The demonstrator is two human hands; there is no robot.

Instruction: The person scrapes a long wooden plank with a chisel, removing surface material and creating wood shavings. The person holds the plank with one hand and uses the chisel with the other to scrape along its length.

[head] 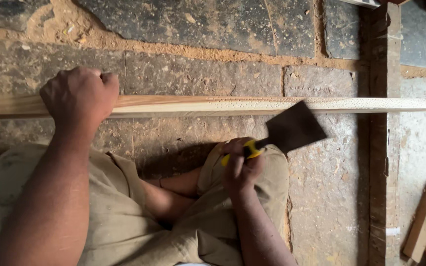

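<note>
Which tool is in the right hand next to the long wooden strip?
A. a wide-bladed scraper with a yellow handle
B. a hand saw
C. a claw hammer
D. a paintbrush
A: the right hand grips a yellow handle with a broad, dark, flat scraper blade angled up against the wooden strip, while the left hand is fisted on the strip.
</note>
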